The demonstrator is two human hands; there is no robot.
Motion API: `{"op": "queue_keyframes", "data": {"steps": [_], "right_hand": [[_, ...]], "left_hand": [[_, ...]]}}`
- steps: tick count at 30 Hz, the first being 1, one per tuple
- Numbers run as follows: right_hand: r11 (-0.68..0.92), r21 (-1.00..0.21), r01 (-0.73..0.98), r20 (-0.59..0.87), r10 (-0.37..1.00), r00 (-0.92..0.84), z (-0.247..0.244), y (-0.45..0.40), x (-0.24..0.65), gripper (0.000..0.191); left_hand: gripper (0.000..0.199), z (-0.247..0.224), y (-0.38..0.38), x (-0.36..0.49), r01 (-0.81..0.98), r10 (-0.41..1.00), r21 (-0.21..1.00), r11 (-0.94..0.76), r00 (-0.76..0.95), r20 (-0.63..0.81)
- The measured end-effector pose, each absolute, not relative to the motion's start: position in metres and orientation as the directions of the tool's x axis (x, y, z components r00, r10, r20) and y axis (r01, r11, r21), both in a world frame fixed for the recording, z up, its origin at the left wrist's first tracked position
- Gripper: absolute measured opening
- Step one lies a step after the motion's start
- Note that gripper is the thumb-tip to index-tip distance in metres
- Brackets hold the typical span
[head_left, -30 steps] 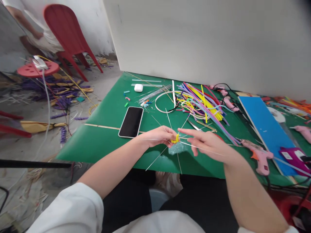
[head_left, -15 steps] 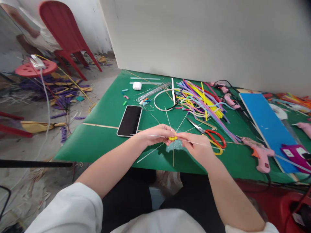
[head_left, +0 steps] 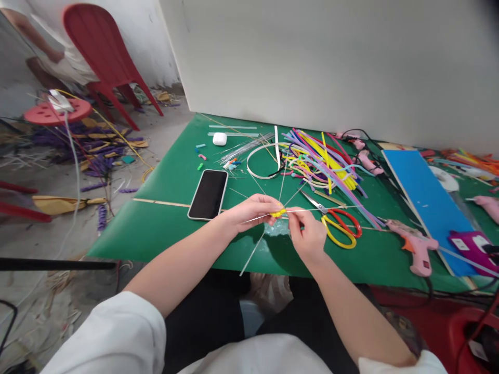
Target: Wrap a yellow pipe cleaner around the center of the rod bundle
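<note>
Between my hands is a small yellow pipe cleaner coil (head_left: 278,213) at the centre of several thin pale rods (head_left: 252,253) that fan out like spokes. My left hand (head_left: 258,210) pinches the coil and the rods' middle from the left. At the coil's right edge, my right hand (head_left: 307,234) is closed, thumb and forefinger together at the yellow strand; the exact grip is partly hidden. A pale teal, glittery patch (head_left: 277,227) shows under the hands. Scissors (head_left: 339,226) with red and yellow handles lie just right of my right hand.
On the green table (head_left: 156,234) lie a phone (head_left: 208,195), a white earbud case (head_left: 220,138), a headband (head_left: 251,161) and a pile of coloured pipe cleaners (head_left: 331,161). To the right are a pink glue gun (head_left: 417,246) and a blue board (head_left: 424,202). A person sits by a red chair (head_left: 97,41).
The spoked piece has turned and tilted in my hands, so the rods point differently. My right hand has drawn back slightly left and down, uncovering more of the scissors' handles.
</note>
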State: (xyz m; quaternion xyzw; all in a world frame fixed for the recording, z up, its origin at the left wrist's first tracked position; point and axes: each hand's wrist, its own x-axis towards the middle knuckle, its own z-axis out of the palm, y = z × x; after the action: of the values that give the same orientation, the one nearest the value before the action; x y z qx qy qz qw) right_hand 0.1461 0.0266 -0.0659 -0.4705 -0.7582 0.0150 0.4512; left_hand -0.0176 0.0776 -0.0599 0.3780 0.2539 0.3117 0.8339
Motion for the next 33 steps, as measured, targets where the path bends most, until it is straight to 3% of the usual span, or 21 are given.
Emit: {"op": "queue_keyframes", "data": {"steps": [5,13,24,33], "right_hand": [[0.332,-0.742,0.582,0.444,0.894,0.057,-0.070,0.028,0.139,0.013],[0.153,-0.951,0.269,0.192,0.973,0.126,-0.070,0.027,0.126,0.018],[0.145,-0.962,0.229,0.189,0.965,0.181,-0.075,0.028,0.120,0.022],[0.040,-0.994,-0.099,0.019,0.979,0.205,-0.067,0.034,0.117,0.024]], "left_hand": [[0.017,-0.058,0.076,-0.012,-0.383,0.828,0.815,0.435,0.525,-0.196],[0.021,-0.056,0.072,-0.006,-0.389,0.910,0.853,0.347,0.360,-0.206],[0.022,-0.057,0.072,0.000,-0.325,0.973,0.929,0.176,0.198,-0.115],[0.030,-0.060,0.070,0.003,-0.224,0.982,0.973,0.054,0.190,-0.011]]}}
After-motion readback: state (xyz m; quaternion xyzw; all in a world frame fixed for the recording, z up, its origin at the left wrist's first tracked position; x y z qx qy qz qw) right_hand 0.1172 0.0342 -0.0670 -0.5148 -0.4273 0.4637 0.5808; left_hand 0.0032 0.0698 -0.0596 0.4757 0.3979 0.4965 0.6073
